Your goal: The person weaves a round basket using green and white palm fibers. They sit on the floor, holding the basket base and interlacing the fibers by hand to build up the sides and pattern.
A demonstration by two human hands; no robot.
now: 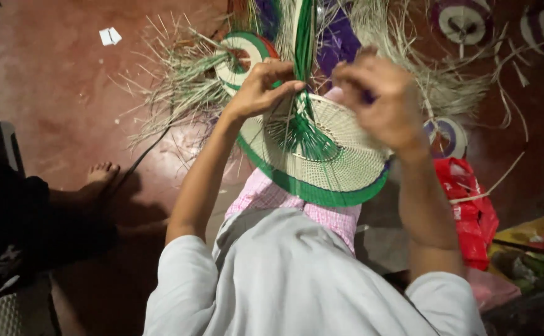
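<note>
Woven fan: one in hand [340,155]; half-round disc of cream straw, green band along the curved rim, short purple stretch at the right end of the rim; green strands fan out from a centre spine
Fan position: held up over the lap, just above the pink checked cloth [297,202], between both hands; centre of the head view
Hands: two; left hand [262,87] at the top left edge of the fan, fingers pinched closed on the green strands [303,43] that rise straight up; right hand [381,99] at the top right edge, fingers curled shut, back of hand toward the camera; what it grips is hidden, cannot tell beyond contact with the fan edge
Other woven discs: at least four on the floor; one green, cream and red [241,56] just behind the left hand; one purple and cream [449,137] right of the right hand, partly hidden by the wrist; two more purple and cream at top right [465,22], cut by the frame
Loose straw: one large spread pile [184,87] behind the fan, well mixed with purple strips [337,40]
Red bag: one [471,211], just right of the right forearm
Floor: reddish brown [60,93]; one scrap of white paper [110,36] top left
Another person: one bare foot [100,177] at left, apart from the work
Blocking: right hand covers the fan's top right edge
</note>
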